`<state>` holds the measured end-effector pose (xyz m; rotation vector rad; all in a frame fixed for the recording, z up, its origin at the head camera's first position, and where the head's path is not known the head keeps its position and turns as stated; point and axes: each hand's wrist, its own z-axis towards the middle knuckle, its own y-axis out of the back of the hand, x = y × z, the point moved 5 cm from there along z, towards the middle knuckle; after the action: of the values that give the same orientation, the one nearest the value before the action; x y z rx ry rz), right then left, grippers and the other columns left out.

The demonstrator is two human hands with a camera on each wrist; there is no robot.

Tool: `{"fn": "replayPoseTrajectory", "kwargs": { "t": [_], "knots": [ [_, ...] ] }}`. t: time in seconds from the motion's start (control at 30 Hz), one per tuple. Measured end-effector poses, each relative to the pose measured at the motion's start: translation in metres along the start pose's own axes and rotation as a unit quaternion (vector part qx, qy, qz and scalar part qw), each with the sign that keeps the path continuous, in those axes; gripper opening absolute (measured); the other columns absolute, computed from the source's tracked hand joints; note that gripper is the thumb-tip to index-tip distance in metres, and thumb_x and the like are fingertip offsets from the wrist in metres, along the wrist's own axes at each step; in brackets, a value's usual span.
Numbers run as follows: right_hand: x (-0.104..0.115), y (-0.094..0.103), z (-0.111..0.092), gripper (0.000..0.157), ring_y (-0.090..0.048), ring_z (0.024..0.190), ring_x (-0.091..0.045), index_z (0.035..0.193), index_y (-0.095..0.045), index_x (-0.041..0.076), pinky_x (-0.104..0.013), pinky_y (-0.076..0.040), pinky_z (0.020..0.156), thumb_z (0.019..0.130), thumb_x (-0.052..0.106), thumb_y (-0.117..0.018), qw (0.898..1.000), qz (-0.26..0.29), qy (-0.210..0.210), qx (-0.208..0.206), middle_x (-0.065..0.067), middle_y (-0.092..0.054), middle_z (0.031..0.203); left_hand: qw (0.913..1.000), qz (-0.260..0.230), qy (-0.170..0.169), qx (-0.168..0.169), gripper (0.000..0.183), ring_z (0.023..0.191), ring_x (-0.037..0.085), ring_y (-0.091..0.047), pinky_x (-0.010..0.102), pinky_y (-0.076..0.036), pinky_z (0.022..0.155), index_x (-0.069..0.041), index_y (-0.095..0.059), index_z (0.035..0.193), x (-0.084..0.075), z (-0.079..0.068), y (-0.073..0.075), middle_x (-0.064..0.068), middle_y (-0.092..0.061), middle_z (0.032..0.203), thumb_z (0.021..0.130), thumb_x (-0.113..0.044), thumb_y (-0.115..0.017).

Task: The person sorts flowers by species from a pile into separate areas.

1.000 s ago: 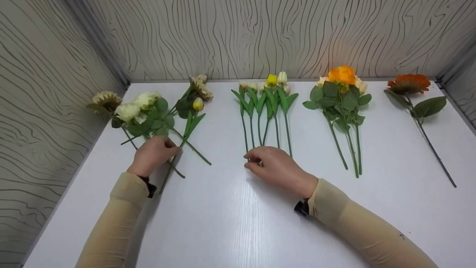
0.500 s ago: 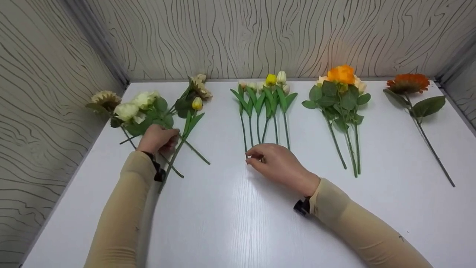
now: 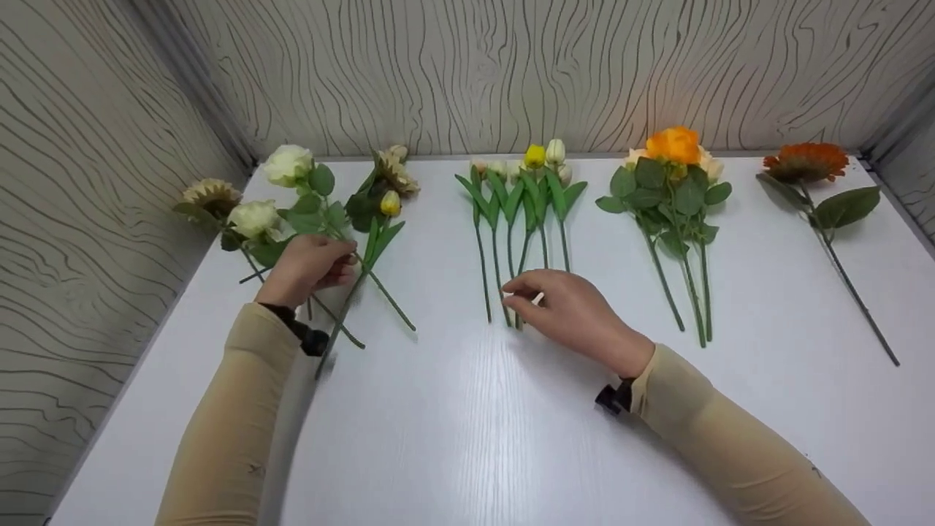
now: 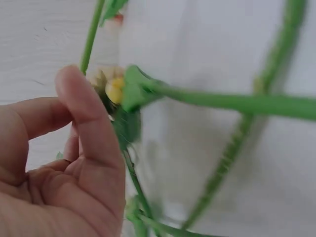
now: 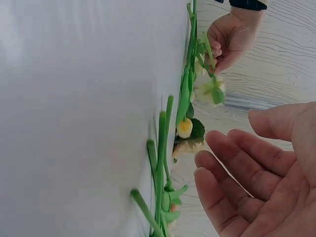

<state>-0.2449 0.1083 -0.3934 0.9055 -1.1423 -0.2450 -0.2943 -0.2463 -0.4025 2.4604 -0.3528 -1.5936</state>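
My left hand (image 3: 305,269) pinches the green stem (image 4: 92,39) of a white rose (image 3: 288,165) between thumb and fingers. In the right wrist view this rose (image 5: 210,92) hangs off the stem held in that hand. A second white rose (image 3: 254,219) lies beside it, its lower part hidden behind the hand. Just right of the fingers, a yellow tulip (image 3: 390,203) lies with its stem slanting toward me. My right hand (image 3: 566,305), fingers loosely bent and holding nothing, hovers over the lower stems of a row of tulips (image 3: 527,201).
A beige flower (image 3: 212,197) lies at the far left, another beige flower (image 3: 397,174) behind the yellow tulip. Right of the tulips are orange and peach roses (image 3: 673,146) and one rust-orange flower (image 3: 806,162). Patterned walls (image 3: 475,73) enclose the white table (image 3: 438,438).
The left hand has shifted onto the white rose's stem, and that rose has moved away from me, apart from the second one. The right hand has moved slightly right and away.
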Motion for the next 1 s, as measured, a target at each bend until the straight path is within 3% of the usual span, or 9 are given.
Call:
{"fn": "replayPoseTrajectory", "kwargs": {
  "t": [0.1,0.2,0.43,0.57,0.77,1.0],
  "knots": [
    [-0.010,0.010,-0.007,0.024,-0.066,0.083,-0.012,0.119,-0.075,0.013,-0.036,-0.055,0.073,0.102,0.027,-0.067,1.000,0.010,-0.017,-0.013,0.004,-0.072,0.103,0.9990,0.029,-0.034,-0.002,0.040,0.083,0.016,-0.066,0.032,-0.059,0.083,0.006,-0.062,0.122,-0.016,-0.005,-0.019,0.019,-0.064,0.112,0.104,-0.030,-0.062],
    [-0.019,0.019,-0.013,0.023,-0.065,0.082,-0.012,0.119,-0.075,0.013,-0.037,-0.053,0.070,0.102,0.026,-0.067,0.998,0.033,-0.039,-0.026,0.004,-0.073,0.107,0.9962,0.038,-0.079,0.004,0.034,0.088,0.022,-0.068,0.034,-0.060,0.082,0.003,-0.065,0.117,-0.032,-0.010,-0.050,0.019,-0.065,0.114,0.103,-0.028,-0.064],
    [-0.030,0.026,-0.018,0.025,-0.064,0.086,-0.029,0.118,-0.075,0.022,-0.034,-0.050,0.061,0.100,0.037,-0.068,0.988,0.128,-0.081,-0.028,-0.006,-0.073,0.106,0.9817,-0.017,-0.182,0.054,0.020,0.087,0.028,-0.069,0.039,-0.061,0.081,-0.005,-0.069,0.106,-0.068,-0.013,-0.141,0.013,-0.068,0.104,0.099,-0.024,-0.070],
    [-0.030,0.025,-0.016,0.029,-0.064,0.090,-0.034,0.118,-0.075,0.019,-0.033,-0.051,0.066,0.099,0.041,-0.069,0.983,0.162,-0.078,-0.028,-0.007,-0.073,0.105,0.9725,-0.045,-0.217,0.071,0.020,0.084,0.025,-0.070,0.038,-0.061,0.080,-0.006,-0.069,0.106,-0.079,-0.013,-0.177,0.014,-0.067,0.101,0.100,-0.025,-0.071],
    [-0.037,0.028,-0.014,0.026,-0.065,0.088,-0.039,0.112,-0.076,0.012,-0.039,-0.055,0.071,0.098,0.033,-0.072,0.975,0.196,-0.098,-0.045,-0.007,-0.073,0.097,0.9599,-0.086,-0.252,0.089,0.020,0.085,0.024,-0.070,0.034,-0.061,0.078,-0.004,-0.069,0.109,-0.084,-0.012,-0.203,0.014,-0.067,0.099,0.100,-0.022,-0.071],
    [-0.038,0.030,-0.014,0.026,-0.067,0.085,-0.035,0.113,-0.075,0.010,-0.043,-0.057,0.072,0.098,0.032,-0.072,0.975,0.191,-0.103,-0.048,-0.006,-0.073,0.097,0.9530,-0.146,-0.248,0.094,0.021,0.087,0.026,-0.070,0.038,-0.061,0.080,-0.002,-0.067,0.112,-0.084,-0.008,-0.207,0.015,-0.068,0.100,0.099,-0.018,-0.071]
  ]
}}
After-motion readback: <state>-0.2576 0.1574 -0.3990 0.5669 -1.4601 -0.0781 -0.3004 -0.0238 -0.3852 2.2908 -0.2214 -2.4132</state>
